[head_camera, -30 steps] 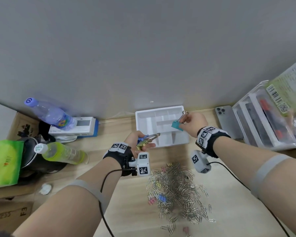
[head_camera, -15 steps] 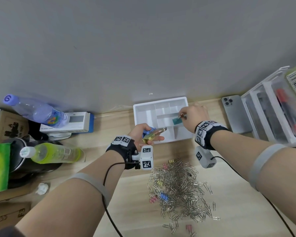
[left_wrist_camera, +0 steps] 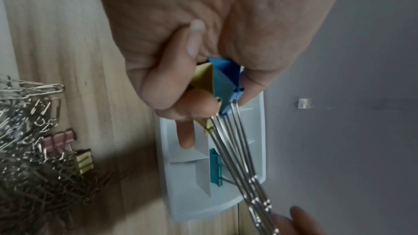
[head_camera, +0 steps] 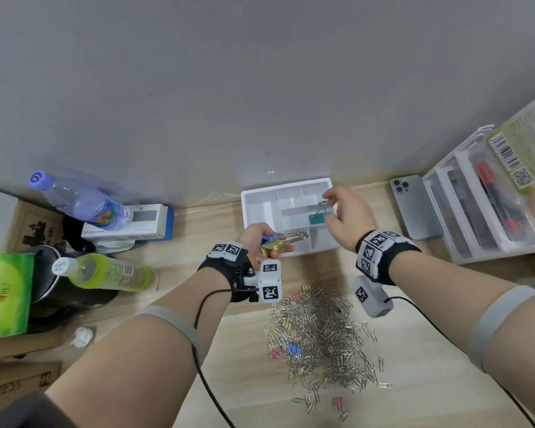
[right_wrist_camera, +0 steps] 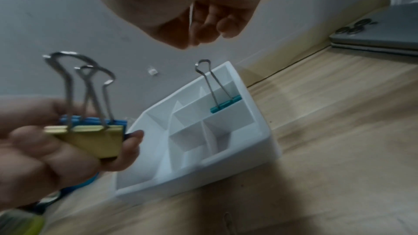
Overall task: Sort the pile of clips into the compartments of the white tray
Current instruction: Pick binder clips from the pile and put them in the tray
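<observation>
The teal clip [head_camera: 319, 218] stood in a far right compartment of the white tray [head_camera: 255, 196], the only one sorted, while the pile of clips [head_camera: 322, 332] lay near on the desk, barely touched. The right hand [head_camera: 348, 217] hovered just above it, fingers loosely apart and holding nothing; the left hand [head_camera: 260, 242] clamped a yellow clip [head_camera: 272, 247] and a blue clip [head_camera: 267, 240]. The other compartments looked free, and the tray backed against the wall, a phone [head_camera: 414, 205] beside it.

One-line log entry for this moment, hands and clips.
left hand: holds gold and blue binder clips | right hand: empty, above teal binder clip | teal clip: in white plastic tray | pile: unsorted
</observation>
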`<state>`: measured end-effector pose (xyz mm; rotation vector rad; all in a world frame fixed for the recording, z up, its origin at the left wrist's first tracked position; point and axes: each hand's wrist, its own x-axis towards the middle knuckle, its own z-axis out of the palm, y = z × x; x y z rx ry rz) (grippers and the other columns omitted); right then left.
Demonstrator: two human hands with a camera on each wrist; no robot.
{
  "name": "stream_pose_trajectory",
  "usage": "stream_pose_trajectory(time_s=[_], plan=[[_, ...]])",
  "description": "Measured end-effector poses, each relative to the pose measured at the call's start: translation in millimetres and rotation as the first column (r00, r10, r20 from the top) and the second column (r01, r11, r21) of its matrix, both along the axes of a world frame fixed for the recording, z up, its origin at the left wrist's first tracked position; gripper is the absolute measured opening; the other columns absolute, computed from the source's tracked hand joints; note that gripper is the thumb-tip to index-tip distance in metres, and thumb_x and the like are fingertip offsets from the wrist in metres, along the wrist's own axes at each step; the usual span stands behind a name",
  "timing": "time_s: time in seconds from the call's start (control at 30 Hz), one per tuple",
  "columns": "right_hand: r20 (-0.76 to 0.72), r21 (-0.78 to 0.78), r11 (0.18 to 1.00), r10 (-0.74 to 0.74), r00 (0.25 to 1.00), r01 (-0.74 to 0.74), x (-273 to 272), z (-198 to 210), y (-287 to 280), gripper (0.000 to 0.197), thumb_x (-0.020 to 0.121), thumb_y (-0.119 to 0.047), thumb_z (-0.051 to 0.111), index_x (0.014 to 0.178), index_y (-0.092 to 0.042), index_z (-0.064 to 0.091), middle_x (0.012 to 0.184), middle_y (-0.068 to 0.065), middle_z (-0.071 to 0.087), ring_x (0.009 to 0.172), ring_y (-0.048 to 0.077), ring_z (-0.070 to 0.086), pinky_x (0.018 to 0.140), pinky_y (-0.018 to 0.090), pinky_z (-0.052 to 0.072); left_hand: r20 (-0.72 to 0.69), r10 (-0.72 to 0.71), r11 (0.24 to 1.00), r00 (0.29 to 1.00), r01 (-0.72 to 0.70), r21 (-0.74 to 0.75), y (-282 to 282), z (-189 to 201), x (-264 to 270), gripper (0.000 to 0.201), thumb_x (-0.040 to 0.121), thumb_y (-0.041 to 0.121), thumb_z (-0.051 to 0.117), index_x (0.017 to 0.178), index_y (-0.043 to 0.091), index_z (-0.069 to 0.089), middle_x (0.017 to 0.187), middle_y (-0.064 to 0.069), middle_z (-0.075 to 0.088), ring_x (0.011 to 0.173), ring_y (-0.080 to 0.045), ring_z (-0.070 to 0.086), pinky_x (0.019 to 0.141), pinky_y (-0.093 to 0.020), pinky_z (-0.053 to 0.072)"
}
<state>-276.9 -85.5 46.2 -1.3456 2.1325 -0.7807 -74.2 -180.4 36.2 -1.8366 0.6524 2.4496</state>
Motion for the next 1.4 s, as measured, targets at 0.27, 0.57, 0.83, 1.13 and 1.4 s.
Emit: stream_pose_trajectory(time_s=[0.27, 0.57, 0.83, 1.13, 1.4], plan=[[0.054, 0.166, 0.914, 0.366, 0.929, -0.37, 43.2, 10.2, 7.6, 0.052, 0.087, -0.07, 0.034, 0.113, -0.027, 0.05, 0.075, -0.006, 0.061, 0.068, 0.011, 0.058, 0.065, 0.035, 0.049, 0.031, 0.07, 0.994, 0.997, -0.067, -0.087, 18.2, 10.3, -1.5, 0.023, 0.075, 0.012, 0.047, 0.094, -0.001, 0.051, 0.07, -0.021, 0.068, 0.077, -0.023, 0.05, 0.049, -0.022, 0.031], [-0.108, 0.098, 0.951, 0.303, 0.947, -0.293, 50.3, 12.2, 8.2, 0.031, 0.099, -0.047, 0.041, 0.087, -0.024, 0.057, 0.068, -0.006, 0.059, 0.068, 0.019, 0.055, 0.061, 0.031, 0.038, -0.004, 0.035, 0.996, 0.999, -0.035, -0.082, 28.7, 23.2, 0.1, 0.033, 0.076, 0.023, 0.057, 0.101, 0.001, 0.053, 0.089, -0.018, 0.058, 0.062, -0.026, 0.055, 0.052, -0.023, 0.037], [-0.306, 0.131, 0.99, 0.098, 0.947, -0.06, 28.3, 12.6, -11.8, 0.039, 0.101, -0.042, 0.036, 0.086, -0.015, 0.06, 0.069, 0.002, 0.058, 0.069, 0.031, 0.055, 0.057, 0.032, 0.036, -0.021, 0.052, 0.997, 0.998, -0.054, -0.063, 17.9, 15.9, 4.6, 0.035, 0.09, 0.033, 0.059, 0.106, 0.005, 0.045, 0.08, -0.018, 0.055, 0.069, -0.033, 0.063, 0.076, -0.044, 0.053], [-0.451, 0.214, 0.966, 0.23, 0.862, -0.146, 27.4, 0.7, -50.6, 0.036, 0.101, -0.04, 0.032, 0.089, -0.016, 0.055, 0.073, 0.004, 0.061, 0.069, 0.031, 0.058, 0.059, 0.031, 0.034, -0.157, 0.007, 0.998, 0.987, -0.017, -0.058, -6.0, 8.9, -17.1, 0.034, 0.095, 0.03, 0.047, 0.098, -0.003, 0.058, 0.103, -0.023, 0.067, 0.096, -0.036, 0.065, 0.089, -0.046, 0.054], [-0.455, 0.274, 0.939, 0.318, 0.832, -0.209, 24.9, -9.0, -63.8, 0.03, 0.099, -0.038, 0.036, 0.082, -0.018, 0.049, 0.073, 0.003, 0.054, 0.07, 0.029, 0.049, 0.062, 0.032, 0.031, -0.172, 0.026, 0.999, 0.985, -0.033, -0.04, -10.0, -7.1, -24.1, 0.042, 0.093, 0.032, 0.044, 0.106, -0.004, 0.063, 0.103, -0.02, 0.071, 0.101, -0.034, 0.065, 0.102, -0.043, 0.049]])
